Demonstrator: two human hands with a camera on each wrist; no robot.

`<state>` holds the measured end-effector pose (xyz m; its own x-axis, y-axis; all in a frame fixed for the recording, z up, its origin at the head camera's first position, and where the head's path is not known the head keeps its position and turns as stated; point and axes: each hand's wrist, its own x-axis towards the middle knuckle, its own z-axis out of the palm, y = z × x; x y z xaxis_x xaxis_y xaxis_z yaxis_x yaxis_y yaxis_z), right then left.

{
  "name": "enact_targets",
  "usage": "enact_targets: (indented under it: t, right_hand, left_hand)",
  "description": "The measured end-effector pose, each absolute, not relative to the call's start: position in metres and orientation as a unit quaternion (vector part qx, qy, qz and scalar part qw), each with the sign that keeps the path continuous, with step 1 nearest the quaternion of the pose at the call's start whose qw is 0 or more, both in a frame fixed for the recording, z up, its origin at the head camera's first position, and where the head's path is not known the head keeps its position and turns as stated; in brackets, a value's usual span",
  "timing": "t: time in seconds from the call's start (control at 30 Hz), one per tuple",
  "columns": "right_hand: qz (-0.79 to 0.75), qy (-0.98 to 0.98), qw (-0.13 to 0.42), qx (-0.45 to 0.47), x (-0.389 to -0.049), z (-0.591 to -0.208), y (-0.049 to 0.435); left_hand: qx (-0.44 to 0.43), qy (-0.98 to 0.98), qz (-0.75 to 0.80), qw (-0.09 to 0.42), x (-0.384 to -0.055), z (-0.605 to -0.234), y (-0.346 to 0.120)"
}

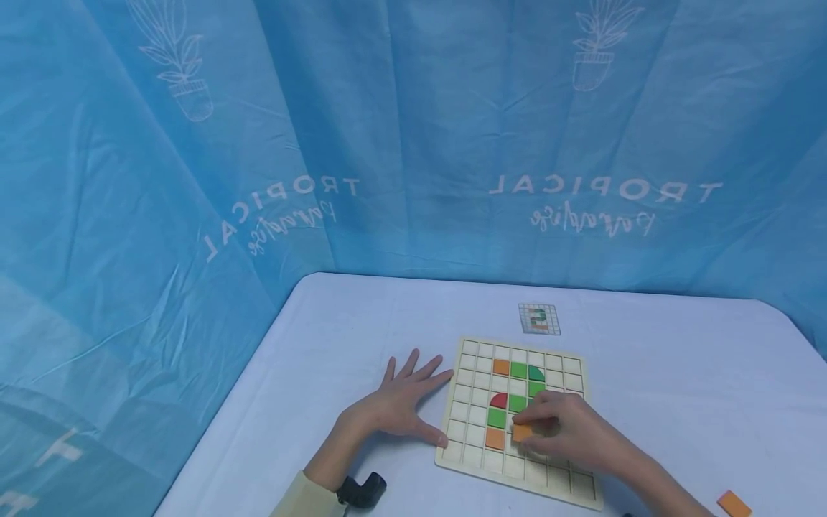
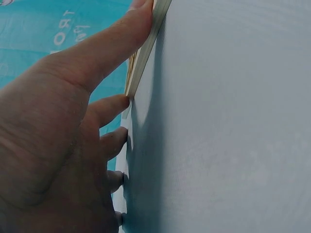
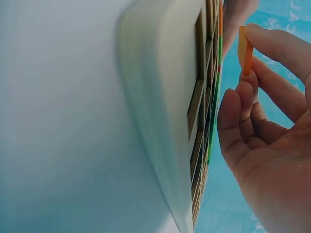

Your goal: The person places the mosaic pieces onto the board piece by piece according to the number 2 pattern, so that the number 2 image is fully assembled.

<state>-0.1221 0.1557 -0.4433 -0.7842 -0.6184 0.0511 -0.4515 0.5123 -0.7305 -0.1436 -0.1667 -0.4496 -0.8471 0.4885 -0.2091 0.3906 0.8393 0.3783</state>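
My right hand (image 1: 568, 429) pinches an orange square tile (image 1: 522, 432) between thumb and fingers, just over the lower middle of a wooden grid board (image 1: 517, 470). In the right wrist view the tile (image 3: 246, 51) is seen on edge, near the board's face. Set in the board's cells are green squares (image 1: 497, 418), a red quarter-round tile (image 1: 499, 401), a green quarter-round one (image 1: 536, 373) and orange squares (image 1: 494, 439). My left hand (image 1: 405, 402) lies spread at the board's left side, thumb and index finger touching its edge (image 2: 146, 53).
A small pattern card (image 1: 539, 319) with a printed grid lies beyond the board. One loose orange tile (image 1: 734, 503) sits at the near right of the white table (image 1: 685, 373). Blue printed curtains (image 1: 439, 143) hang behind and at the left.
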Motion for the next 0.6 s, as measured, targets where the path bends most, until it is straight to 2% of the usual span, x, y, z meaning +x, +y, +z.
enact_targets:
  t: [0.3,0.6]
  right_hand:
    - [-0.368,0.871,0.15,-0.29,-0.124,-0.449,0.145]
    - [-0.343,0.878,0.146,-0.301,-0.123,-0.45,0.142]
  left_hand:
    - [0.232,0.947,0.16,0.152,-0.144,-0.451,-0.166]
    - [0.23,0.948,0.16,0.15,-0.143,-0.45,-0.167]
